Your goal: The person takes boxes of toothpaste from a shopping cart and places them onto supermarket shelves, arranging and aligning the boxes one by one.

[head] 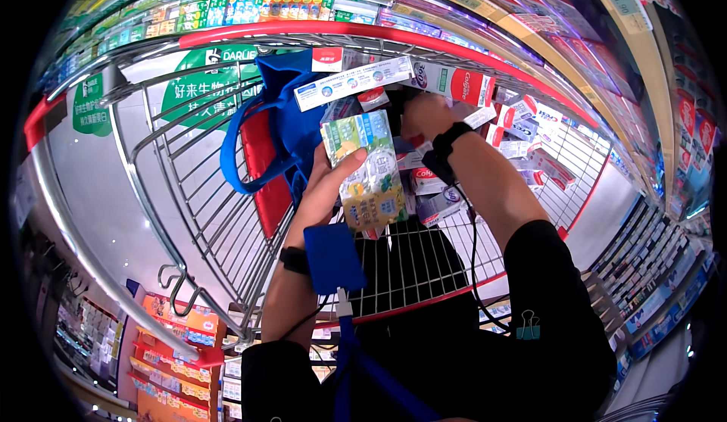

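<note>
My left hand is closed on a shiny green, white and gold toothpaste pack, its thumb across the front. To the right, my right hand reaches in among toothpaste boxes in a wire shopping cart; its fingers are partly hidden, so its hold cannot be told. Just above that hand lies a red, white and green Colgate box. A long white box with print rests slanted across the blue bag. Crest boxes and more Colgate boxes are heaped in the cart.
The cart's wire basket has a red rim, with a chrome frame at left. Shelves of toothpaste run along the far side and curve down the right. A blue card holder hangs before me, and cables run along both arms.
</note>
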`<action>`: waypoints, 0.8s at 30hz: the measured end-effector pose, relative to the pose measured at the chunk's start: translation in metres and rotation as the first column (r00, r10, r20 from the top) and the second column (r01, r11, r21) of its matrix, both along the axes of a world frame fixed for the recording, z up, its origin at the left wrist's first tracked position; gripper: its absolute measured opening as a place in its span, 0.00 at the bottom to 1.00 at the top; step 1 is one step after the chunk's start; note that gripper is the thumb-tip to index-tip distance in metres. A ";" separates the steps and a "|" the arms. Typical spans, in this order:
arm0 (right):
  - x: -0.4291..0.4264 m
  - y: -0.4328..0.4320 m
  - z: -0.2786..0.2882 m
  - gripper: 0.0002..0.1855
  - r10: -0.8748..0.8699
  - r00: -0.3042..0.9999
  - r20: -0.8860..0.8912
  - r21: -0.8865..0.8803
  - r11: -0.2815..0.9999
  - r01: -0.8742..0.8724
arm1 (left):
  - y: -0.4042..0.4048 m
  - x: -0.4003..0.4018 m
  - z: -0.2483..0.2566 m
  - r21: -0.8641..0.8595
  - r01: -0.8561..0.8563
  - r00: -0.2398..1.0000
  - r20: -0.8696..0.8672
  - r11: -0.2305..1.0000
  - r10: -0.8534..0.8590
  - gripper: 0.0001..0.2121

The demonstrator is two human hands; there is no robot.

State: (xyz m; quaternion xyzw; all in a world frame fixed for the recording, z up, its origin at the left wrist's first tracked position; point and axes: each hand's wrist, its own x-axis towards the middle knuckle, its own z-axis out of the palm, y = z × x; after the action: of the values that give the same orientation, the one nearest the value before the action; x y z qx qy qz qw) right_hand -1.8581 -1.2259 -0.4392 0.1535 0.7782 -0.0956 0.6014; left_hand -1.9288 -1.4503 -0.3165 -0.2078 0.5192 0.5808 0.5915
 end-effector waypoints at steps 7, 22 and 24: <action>0.012 -0.056 0.032 0.13 0.445 0.854 -0.270 0.239 0.890 -0.388 | 0.009 -0.001 -0.024 -0.080 0.111 0.942 -0.309 0.991 -0.131 0.41; 0.228 0.007 0.473 0.18 -0.751 0.093 -0.654 -0.513 0.530 0.675 | 0.023 0.036 0.160 0.157 0.339 0.883 -0.394 0.927 -0.256 0.36; 0.272 0.017 0.518 0.18 -0.828 -0.131 -0.546 -0.753 0.416 0.510 | 0.042 0.053 0.182 0.221 0.455 0.829 -0.460 0.863 -0.319 0.33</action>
State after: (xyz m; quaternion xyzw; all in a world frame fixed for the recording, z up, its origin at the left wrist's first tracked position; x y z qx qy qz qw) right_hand -1.5863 -1.2089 0.0791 0.3637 0.7328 -0.5715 -0.0635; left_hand -1.8762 -1.4080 -0.1346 0.1281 0.5606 0.5538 0.6022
